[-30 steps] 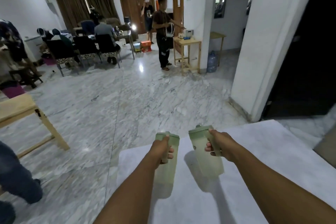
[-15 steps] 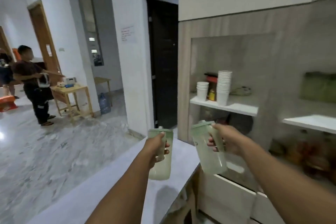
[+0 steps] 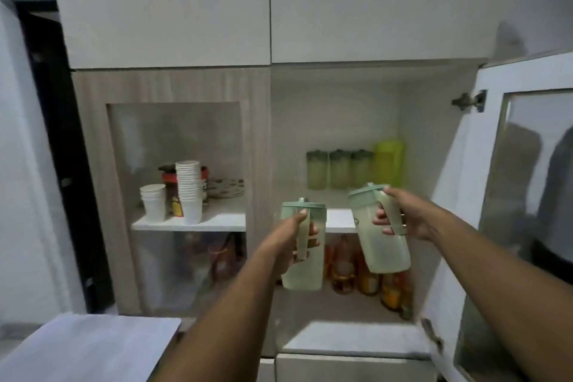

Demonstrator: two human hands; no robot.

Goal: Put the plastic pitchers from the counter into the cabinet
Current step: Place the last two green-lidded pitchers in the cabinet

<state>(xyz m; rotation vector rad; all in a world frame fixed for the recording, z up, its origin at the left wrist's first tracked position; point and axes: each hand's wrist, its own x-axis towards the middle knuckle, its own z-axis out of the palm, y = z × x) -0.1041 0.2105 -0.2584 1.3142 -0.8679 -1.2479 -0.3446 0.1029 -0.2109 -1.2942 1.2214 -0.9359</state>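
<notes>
I hold two pale green plastic pitchers with darker green lids in front of the open cabinet (image 3: 338, 112). My left hand (image 3: 294, 236) grips the handle of the left pitcher (image 3: 302, 270), which hangs upright. My right hand (image 3: 403, 214) grips the handle of the right pitcher (image 3: 381, 245), tilted with its lid leaning left. Both are level with the front edge of the cabinet's white shelf (image 3: 339, 220). At the back of that shelf stand three similar green-lidded pitchers (image 3: 339, 169) and a taller lime-green container (image 3: 389, 164).
The cabinet's glass door (image 3: 527, 195) stands open at the right. Bottles (image 3: 366, 276) fill the compartment under the shelf. Behind the shut left glass door are stacked paper cups (image 3: 189, 192), jars and plates. The white counter (image 3: 86, 347) lies lower left. A dark doorway (image 3: 52, 133) is at the left.
The view has swung right from the room to face the cabinet. Both hands have carried the pitchers off the counter and up to the open shelf.
</notes>
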